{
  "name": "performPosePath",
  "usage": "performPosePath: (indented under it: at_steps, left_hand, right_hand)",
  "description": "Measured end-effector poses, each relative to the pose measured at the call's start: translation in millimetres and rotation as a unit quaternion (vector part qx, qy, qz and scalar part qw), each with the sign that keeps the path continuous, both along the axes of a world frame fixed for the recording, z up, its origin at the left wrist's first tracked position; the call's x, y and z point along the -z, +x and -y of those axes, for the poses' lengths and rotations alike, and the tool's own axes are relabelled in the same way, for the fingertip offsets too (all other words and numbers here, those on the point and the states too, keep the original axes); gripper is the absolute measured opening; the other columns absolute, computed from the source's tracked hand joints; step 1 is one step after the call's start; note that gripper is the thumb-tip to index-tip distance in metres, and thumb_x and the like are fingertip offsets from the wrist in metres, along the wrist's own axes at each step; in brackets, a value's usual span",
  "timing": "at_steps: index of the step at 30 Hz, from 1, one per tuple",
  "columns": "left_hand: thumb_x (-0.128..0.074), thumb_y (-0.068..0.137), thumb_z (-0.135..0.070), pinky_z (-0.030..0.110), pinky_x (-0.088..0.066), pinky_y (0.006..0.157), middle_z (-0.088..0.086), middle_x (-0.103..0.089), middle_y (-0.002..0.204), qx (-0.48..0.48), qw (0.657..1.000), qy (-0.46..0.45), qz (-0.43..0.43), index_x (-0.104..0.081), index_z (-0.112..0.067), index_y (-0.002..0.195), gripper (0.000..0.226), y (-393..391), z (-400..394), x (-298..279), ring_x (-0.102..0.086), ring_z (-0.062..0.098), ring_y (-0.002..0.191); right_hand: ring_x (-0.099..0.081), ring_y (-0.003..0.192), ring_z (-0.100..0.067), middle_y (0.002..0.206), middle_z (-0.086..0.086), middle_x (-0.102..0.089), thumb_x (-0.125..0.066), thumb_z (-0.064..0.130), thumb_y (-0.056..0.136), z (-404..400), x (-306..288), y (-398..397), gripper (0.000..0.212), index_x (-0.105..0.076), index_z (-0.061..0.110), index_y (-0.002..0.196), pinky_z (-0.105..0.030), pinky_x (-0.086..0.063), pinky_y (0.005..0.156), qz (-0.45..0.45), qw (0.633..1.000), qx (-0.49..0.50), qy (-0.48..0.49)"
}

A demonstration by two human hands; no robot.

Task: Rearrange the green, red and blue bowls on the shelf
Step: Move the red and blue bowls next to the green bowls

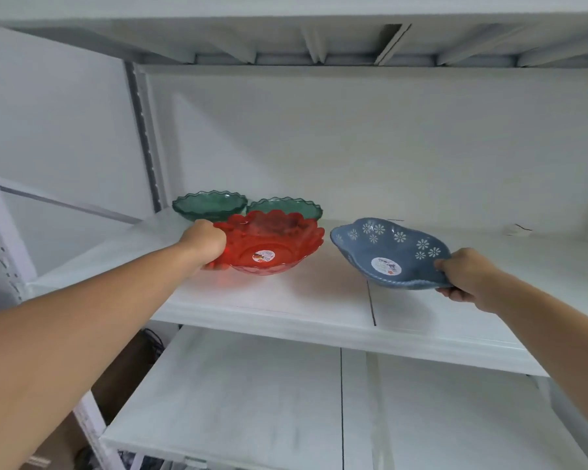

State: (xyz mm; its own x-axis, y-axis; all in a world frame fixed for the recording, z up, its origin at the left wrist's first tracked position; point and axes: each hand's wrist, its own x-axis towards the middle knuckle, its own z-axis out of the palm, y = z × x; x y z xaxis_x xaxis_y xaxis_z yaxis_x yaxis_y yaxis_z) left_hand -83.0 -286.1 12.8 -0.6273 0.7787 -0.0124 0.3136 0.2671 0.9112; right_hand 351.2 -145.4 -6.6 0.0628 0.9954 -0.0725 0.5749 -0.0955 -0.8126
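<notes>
My left hand (207, 244) grips the left rim of a clear red scalloped bowl (275, 245), which is tilted toward me on the white middle shelf (286, 300). My right hand (465, 274) holds the near right rim of a blue bowl (387, 252) with white flowers, lifted and tilted above the shelf. Two green scalloped bowls sit behind the red one: one (209, 205) at the back left, the other (286, 206) partly hidden by the red bowl.
A lower white shelf (252, 401) lies below. A metal upright (146, 144) stands at the shelf's back left corner, and the upper shelf's underside (319, 39) is overhead. Dark clutter shows at the lower left.
</notes>
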Motion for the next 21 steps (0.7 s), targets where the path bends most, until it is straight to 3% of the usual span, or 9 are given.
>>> performPosePath:
  at_steps: [3, 8, 11, 14, 19, 21]
  left_hand:
    - [-0.041, 0.093, -0.003, 0.032, -0.058, 0.046, 0.022, -0.072, 0.113, -0.006, 1.000, -0.002, 0.004, -0.068, -0.009, 0.116, 0.037, -26.7, 7.3, 1.4, -0.073, 0.036, 0.079]
    - [-0.040, 0.098, -0.004, 0.033, -0.058, 0.044, 0.025, -0.070, 0.114, -0.064, 0.998, -0.011, 0.006, -0.065, -0.003, 0.119, 0.033, -61.0, 24.3, 10.5, -0.074, 0.040, 0.080]
    - [-0.042, 0.100, -0.005, 0.042, -0.065, 0.056, 0.023, -0.070, 0.115, -0.086, 0.996, -0.014, 0.016, -0.063, -0.003, 0.121, 0.030, -80.4, 33.8, 13.6, -0.075, 0.039, 0.087]
    - [-0.043, 0.102, -0.006, 0.049, -0.066, 0.072, 0.021, -0.071, 0.112, -0.096, 0.995, -0.020, 0.024, -0.062, -0.004, 0.123, 0.029, -106.8, 40.5, 9.5, -0.076, 0.039, 0.088]
    - [-0.046, 0.101, -0.010, 0.035, -0.062, 0.051, 0.021, -0.074, 0.105, -0.091, 0.996, -0.016, 0.012, -0.068, -0.006, 0.114, 0.026, -157.4, 40.2, 10.2, -0.074, 0.035, 0.076]
    - [-0.045, 0.099, -0.009, 0.035, -0.061, 0.052, 0.021, -0.074, 0.105, -0.074, 0.997, -0.021, 0.010, -0.068, -0.008, 0.115, 0.028, -177.9, 36.4, 16.9, -0.075, 0.037, 0.078]
  right_hand:
    - [-0.061, 0.047, -0.024, 0.059, -0.018, -0.068, -0.053, 0.016, 0.101, -3.8, 1.1, -32.4, 0.023, -0.065, -0.004, 0.102, -0.026, -0.049, 0.043, 0.003, 1.000, -0.021, 0.002]
    - [-0.062, 0.045, -0.023, 0.057, -0.016, -0.068, -0.053, 0.012, 0.100, -15.8, 8.0, -77.1, 0.020, -0.065, -0.004, 0.099, -0.026, -0.051, 0.043, -0.006, 0.998, -0.058, 0.001]
    - [-0.060, 0.035, -0.018, 0.052, -0.015, -0.066, -0.052, 0.010, 0.099, -18.4, 13.0, -101.9, 0.017, -0.063, -0.003, 0.099, -0.023, -0.048, 0.037, -0.004, 0.997, -0.072, -0.003]
    - [-0.060, 0.036, -0.018, 0.065, -0.018, -0.067, -0.051, 0.008, 0.099, -15.1, 13.0, -127.2, 0.016, -0.062, -0.003, 0.100, -0.023, -0.048, 0.038, -0.003, 0.997, -0.080, -0.010]
    - [-0.057, 0.044, -0.024, 0.055, -0.018, -0.065, -0.052, 0.011, 0.099, -11.5, 10.3, -168.6, 0.022, -0.065, -0.007, 0.096, -0.026, -0.045, 0.044, 0.025, 0.997, -0.079, -0.003]
    - [-0.058, 0.043, -0.023, 0.056, -0.018, -0.066, -0.053, 0.013, 0.101, -7.8, 11.3, -185.6, 0.022, -0.065, -0.005, 0.098, -0.024, -0.046, 0.043, 0.026, 0.998, -0.065, -0.003]
